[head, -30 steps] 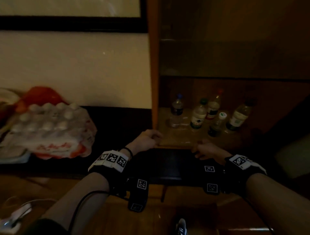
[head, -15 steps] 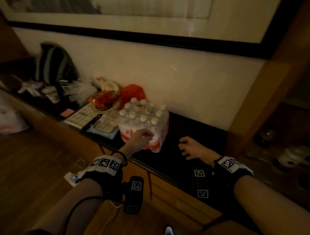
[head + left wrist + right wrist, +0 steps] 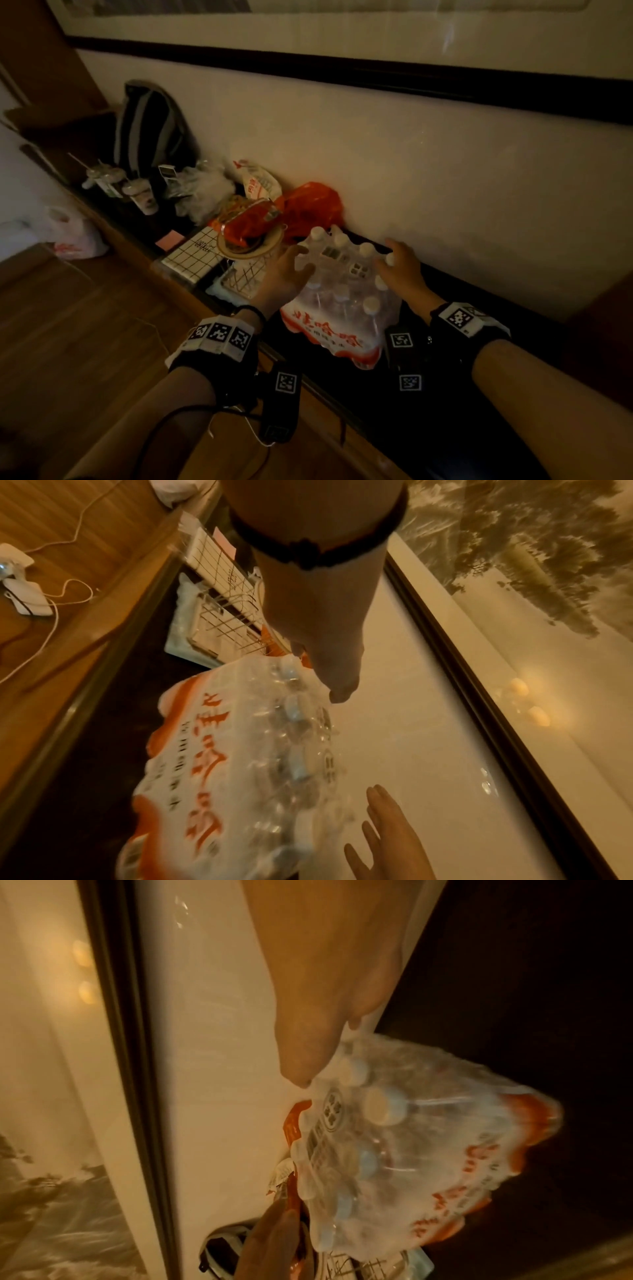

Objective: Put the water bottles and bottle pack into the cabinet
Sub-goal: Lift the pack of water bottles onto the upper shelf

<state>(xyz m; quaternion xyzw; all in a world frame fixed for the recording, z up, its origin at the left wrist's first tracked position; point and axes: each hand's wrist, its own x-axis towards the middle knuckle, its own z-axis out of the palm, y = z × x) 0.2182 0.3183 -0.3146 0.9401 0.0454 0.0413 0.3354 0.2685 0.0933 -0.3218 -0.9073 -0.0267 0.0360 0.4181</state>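
Note:
The shrink-wrapped bottle pack (image 3: 342, 301), clear with white caps and an orange printed band, sits on a dark ledge (image 3: 445, 394) against the wall. My left hand (image 3: 287, 274) lies with spread fingers on the pack's upper left side. My right hand (image 3: 400, 270) rests with straight fingers over its upper right caps. In the left wrist view the left fingers (image 3: 329, 653) reach the pack (image 3: 240, 764), and the right hand (image 3: 387, 831) is beyond it. In the right wrist view the right fingers (image 3: 308, 1042) touch the pack (image 3: 411, 1150). The cabinet and loose bottles are out of view.
Left of the pack stand a plate with a red snack bag (image 3: 250, 226), an orange plastic bag (image 3: 311, 205), a wire rack (image 3: 239, 277), a gridded board (image 3: 191, 253), cups (image 3: 137, 192) and a backpack (image 3: 150, 126). A white bag (image 3: 72, 233) lies on the wooden floor.
The view has swung left from the cabinet to the ledge. Both hands left the cabinet's shelf edge and now lie on the two sides of the bottle pack.

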